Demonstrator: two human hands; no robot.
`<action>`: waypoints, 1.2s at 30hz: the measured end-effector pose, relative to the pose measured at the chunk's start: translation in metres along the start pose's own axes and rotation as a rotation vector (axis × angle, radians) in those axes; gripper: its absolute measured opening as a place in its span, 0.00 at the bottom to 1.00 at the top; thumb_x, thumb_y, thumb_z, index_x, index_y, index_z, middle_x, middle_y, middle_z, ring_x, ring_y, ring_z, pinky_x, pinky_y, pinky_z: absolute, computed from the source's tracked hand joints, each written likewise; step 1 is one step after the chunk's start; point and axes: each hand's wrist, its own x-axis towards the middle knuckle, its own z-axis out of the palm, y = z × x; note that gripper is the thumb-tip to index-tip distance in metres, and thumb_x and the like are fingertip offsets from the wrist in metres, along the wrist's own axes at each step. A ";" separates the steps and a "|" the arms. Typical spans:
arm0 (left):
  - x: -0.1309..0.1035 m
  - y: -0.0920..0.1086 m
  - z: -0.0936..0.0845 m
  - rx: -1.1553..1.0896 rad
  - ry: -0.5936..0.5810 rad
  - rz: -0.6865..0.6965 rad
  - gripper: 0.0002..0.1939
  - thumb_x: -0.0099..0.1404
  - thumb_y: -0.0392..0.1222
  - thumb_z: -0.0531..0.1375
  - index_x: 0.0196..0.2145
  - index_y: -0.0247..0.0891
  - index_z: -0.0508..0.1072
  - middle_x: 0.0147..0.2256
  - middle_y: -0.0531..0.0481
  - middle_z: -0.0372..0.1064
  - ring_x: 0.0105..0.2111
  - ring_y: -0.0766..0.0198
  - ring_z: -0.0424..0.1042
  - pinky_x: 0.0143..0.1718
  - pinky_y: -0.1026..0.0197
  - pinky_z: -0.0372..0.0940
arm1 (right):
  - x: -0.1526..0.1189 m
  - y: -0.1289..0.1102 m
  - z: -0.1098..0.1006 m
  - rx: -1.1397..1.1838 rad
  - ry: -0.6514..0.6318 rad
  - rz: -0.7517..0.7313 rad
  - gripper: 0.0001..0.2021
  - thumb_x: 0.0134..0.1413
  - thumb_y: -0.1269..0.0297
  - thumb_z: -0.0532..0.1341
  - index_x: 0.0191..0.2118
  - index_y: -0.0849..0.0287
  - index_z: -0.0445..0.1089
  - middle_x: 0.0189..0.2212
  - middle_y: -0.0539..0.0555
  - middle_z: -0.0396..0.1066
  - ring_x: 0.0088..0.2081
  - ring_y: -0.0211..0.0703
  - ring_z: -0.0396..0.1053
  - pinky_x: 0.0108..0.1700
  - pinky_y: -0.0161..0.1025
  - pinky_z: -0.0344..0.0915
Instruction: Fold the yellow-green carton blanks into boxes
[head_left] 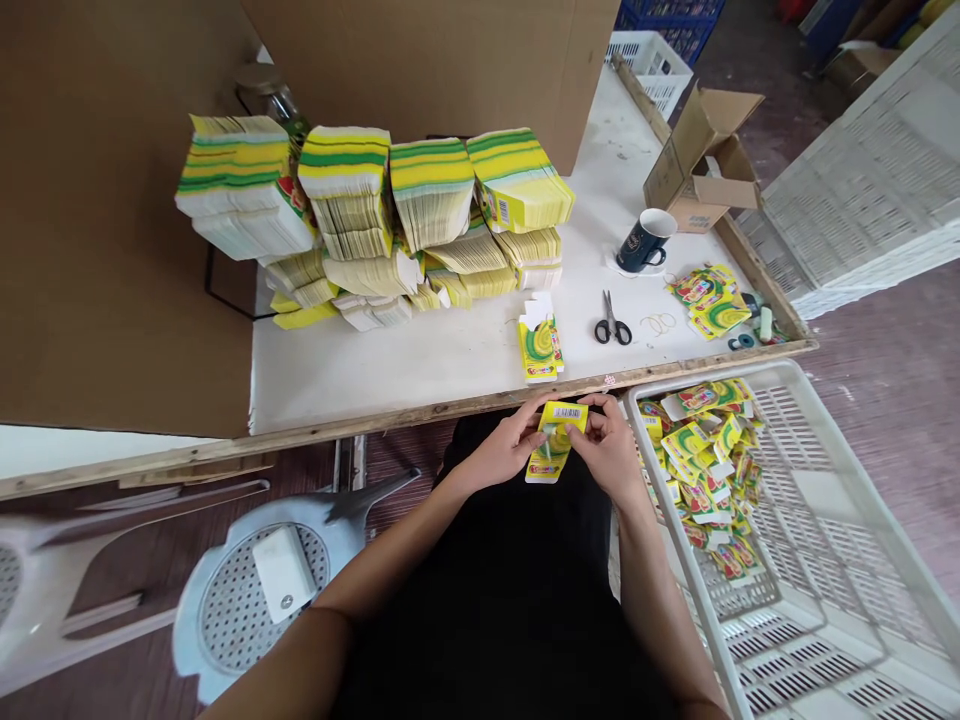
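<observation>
Between both hands, in front of my body and just off the table's edge, is a small yellow printed carton (555, 465) with a barcode flap at its top. My left hand (514, 440) pinches the carton's left side, its thumb on the front. On the right side my right hand (606, 448) grips it, thumb pressed on the printed face and fingers behind. A few flat yellow cartons (538, 350) lie on the table just beyond my hands. To my right, many filled-out yellow cartons (705, 480) lie heaped in a white plastic crate (840, 580).
Tall stacks of flat cartons (435, 195) stand along the back of the white table (375, 370). Black-handled scissors (613, 325), a dark mug (645, 240), rubber bands (660, 323) and an open cardboard box (701, 170) are at right. A stool (217, 600) holding a white device (283, 572) stands left.
</observation>
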 end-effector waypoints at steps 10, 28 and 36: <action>0.004 -0.003 0.001 -0.079 0.039 -0.064 0.35 0.65 0.51 0.66 0.65 0.38 0.62 0.52 0.36 0.75 0.50 0.50 0.77 0.52 0.51 0.69 | 0.002 0.006 0.004 -0.181 0.006 -0.042 0.19 0.51 0.58 0.64 0.47 0.54 0.60 0.17 0.38 0.61 0.19 0.38 0.58 0.26 0.35 0.52; 0.027 0.007 0.041 0.021 0.084 0.110 0.33 0.70 0.44 0.61 0.69 0.43 0.57 0.58 0.37 0.71 0.55 0.50 0.75 0.57 0.47 0.70 | -0.004 0.017 -0.014 -0.081 0.492 -0.235 0.18 0.60 0.50 0.65 0.48 0.56 0.66 0.44 0.57 0.68 0.37 0.44 0.69 0.34 0.40 0.67; 0.031 0.003 0.014 0.376 0.260 0.180 0.18 0.70 0.42 0.60 0.57 0.40 0.72 0.59 0.39 0.71 0.61 0.48 0.69 0.67 0.40 0.59 | 0.012 0.012 -0.060 -0.590 0.998 -0.340 0.11 0.63 0.55 0.61 0.44 0.56 0.70 0.45 0.64 0.71 0.54 0.64 0.66 0.59 0.67 0.55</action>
